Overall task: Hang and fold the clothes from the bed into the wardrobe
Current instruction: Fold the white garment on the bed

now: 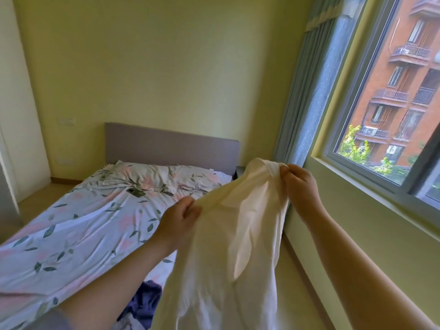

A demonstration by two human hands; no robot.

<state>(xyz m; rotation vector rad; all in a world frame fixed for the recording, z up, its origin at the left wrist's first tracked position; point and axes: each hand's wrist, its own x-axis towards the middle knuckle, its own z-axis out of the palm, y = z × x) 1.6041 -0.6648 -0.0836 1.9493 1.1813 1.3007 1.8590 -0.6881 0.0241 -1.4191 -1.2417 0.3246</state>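
As white garment (pixel 238 234) hangs, left hand (pixel 178 222) and right hand (pixel 301 184) raised, fingers pinching its top edge.

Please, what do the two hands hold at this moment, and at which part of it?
Both hold one cream-white thin fabric garment, lifted over the bed. The left hand grips its upper edge; the right hand pinches the top near the collar.

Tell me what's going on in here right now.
A person by the bed holds a white garment up in the air. The left hand grips one side of its top and the right hand pinches the other, so the cloth hangs down. It is not yet folded or hung. A dark blue garment lies at the bed's near end.
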